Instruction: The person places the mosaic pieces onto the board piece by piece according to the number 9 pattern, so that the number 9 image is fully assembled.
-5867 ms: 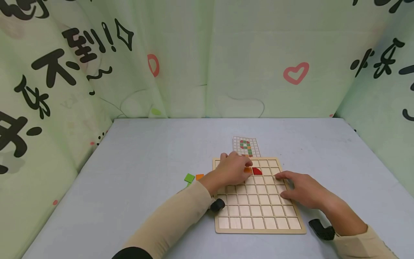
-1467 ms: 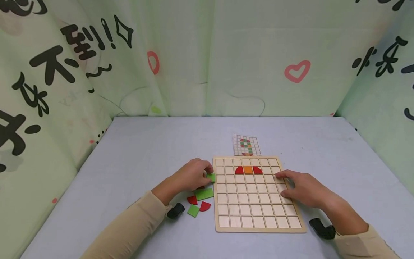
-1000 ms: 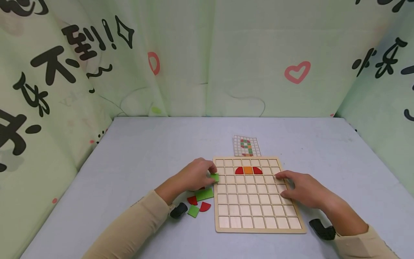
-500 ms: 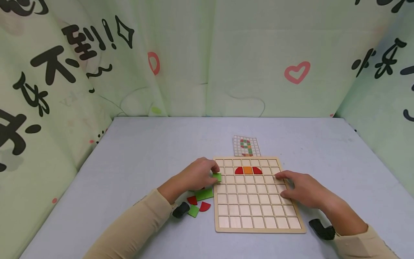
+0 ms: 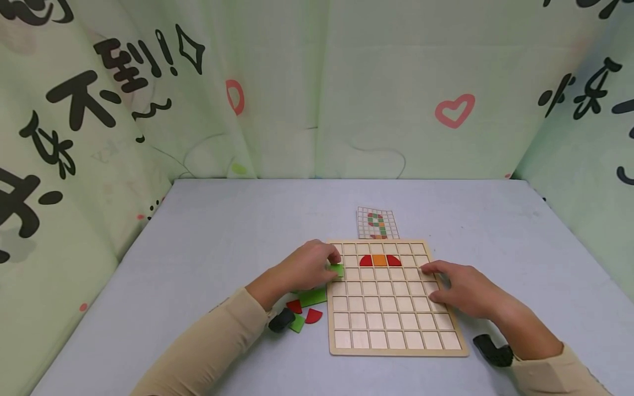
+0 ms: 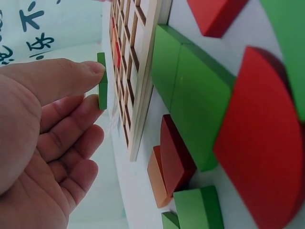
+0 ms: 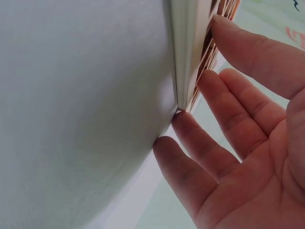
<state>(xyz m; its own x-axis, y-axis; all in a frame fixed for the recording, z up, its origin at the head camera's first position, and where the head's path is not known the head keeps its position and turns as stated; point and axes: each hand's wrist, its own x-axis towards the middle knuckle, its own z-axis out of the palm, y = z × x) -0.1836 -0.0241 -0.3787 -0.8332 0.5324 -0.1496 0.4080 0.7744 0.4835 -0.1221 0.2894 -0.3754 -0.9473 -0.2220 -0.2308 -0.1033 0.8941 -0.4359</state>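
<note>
My left hand (image 5: pixel 304 267) pinches a green square tile (image 5: pixel 338 270) between thumb and index finger, over the left edge of a wooden grid board (image 5: pixel 396 308). In the left wrist view the green tile (image 6: pixel 102 81) is seen edge-on, raised above the board, while the other fingers are loosely bent. In one row near the board's far side, an orange square (image 5: pixel 380 260) sits between two red quarter-round pieces (image 5: pixel 366 260). My right hand (image 5: pixel 468 289) rests at the board's right edge; its thumb and fingers are spread and relaxed, with fingertips right at the frame.
Left of the board lie green tiles (image 5: pixel 313 297), red quarter-rounds (image 5: pixel 313 315) and an orange piece (image 6: pixel 157 177), partly under my left wrist. A printed grid card (image 5: pixel 378 223) with a coloured pattern lies beyond the board. Printed green curtains (image 5: pixel 277 110) enclose the table.
The left hand has left the orange square on the board, where a second red quarter-round now sits. It now carries a green tile from the left, moving slowly rightward. The right hand stays put.
</note>
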